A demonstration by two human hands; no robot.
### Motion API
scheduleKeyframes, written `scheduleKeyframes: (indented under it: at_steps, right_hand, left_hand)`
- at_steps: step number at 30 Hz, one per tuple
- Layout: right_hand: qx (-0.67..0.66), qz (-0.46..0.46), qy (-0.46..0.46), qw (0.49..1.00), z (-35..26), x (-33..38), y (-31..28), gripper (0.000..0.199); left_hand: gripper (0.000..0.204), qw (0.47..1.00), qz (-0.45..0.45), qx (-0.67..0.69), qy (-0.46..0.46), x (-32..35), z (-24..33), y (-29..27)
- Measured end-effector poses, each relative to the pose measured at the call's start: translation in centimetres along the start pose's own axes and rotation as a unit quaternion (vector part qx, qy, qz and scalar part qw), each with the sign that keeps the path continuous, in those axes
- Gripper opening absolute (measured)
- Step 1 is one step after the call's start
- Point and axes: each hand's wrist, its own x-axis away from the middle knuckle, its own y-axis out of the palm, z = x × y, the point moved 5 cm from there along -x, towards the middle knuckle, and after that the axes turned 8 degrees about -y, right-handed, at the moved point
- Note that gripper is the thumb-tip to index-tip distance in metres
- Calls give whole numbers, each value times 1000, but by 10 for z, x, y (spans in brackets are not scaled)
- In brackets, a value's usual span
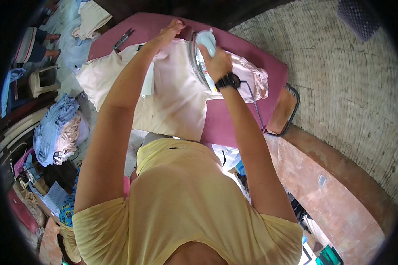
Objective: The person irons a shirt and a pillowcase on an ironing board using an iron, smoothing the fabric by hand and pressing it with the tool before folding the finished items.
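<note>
A pale pink shirt (174,99) lies spread over a maroon ironing board (263,55), with one sleeve stretched out to the right. My right hand (217,64) is wrapped round the handle of a pale clothes iron (206,39). The iron rests on the shirt near its far edge, its soleplate mostly hidden. Beyond the shirt's far edge, my left hand (169,34) lies with fingers stretched out, apart from the iron. A white tag (148,83) sits on the shirt beside my left forearm. Small dark thread snips (123,39) lie at the board's far left.
A dark cord (254,104) hangs by my right forearm toward the board's metal end frame (295,104). Heaped clothes (55,128) and a beige plastic stool (44,82) stand at left. Another person's legs (46,46) show at far left. A low wall (331,176) curves along the right.
</note>
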Motion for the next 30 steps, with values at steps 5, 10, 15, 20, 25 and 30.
scheduleKeyframes:
  at_steps: [5, 10, 15, 20, 25, 30]
  right_hand:
    - [-24, -75, 62, 995, 6, 10, -18, 68]
    - [-99, -41, 90, 990, 118, 139, -63, 46]
    - [-33, 83, 285, 954, 220, 227, -184, 62]
    - [72, 182, 372, 907, 341, 213, -225, 95]
    - [73, 202, 367, 905, 331, 184, -203, 99]
    - [24, 206, 376, 903, 370, 204, -186, 100]
  left_hand:
    - [32, 998, -10, 34, -50, -25, -33, -4]
    - [28, 985, -40, -164, 37, -10, -5, 6]
    - [30, 900, 1, -428, 75, 38, 32, 7]
    - [14, 861, 166, -413, 247, 118, 69, 45]
    - [9, 906, 272, -193, 260, 221, 66, 52]
    - [18, 901, 371, 223, 16, 249, -25, 64]
